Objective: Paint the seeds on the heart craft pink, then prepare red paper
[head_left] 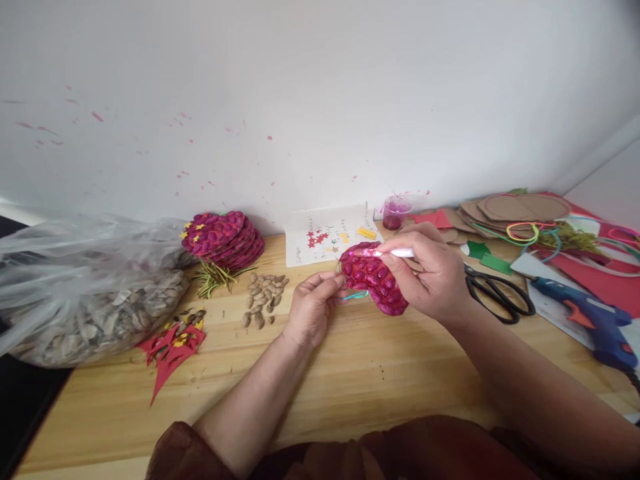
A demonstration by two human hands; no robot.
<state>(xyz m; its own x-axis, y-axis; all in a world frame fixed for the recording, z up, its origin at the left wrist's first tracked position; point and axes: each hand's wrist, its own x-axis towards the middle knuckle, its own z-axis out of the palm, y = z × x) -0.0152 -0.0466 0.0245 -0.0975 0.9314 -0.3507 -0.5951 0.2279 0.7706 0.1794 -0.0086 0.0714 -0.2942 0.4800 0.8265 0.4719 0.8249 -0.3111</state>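
Observation:
My left hand (316, 301) pinches the left edge of a magenta-painted piece (379, 280) covered in rows of shell-like bumps. A tan, unpainted bit shows by my left fingertips. Under that edge hangs a loop of turquoise cord (356, 295). In my right hand (433, 270) is a paintbrush with a white handle (401, 253); its pink-stained tip lies over the upper part of the piece. Whether the bristles touch it is hard to tell. To the left lies a small heap of tan shells (265, 295), beside a stack of similar magenta pieces (223, 237).
A plastic bag of shells (115, 320) and red scraps (173, 350) lie left. Behind are a paper with stars (320, 227) and a paint cup (395, 215). Scissors (500, 293), a blue glue gun (590, 313) and cardboard cut-outs (525, 208) lie right.

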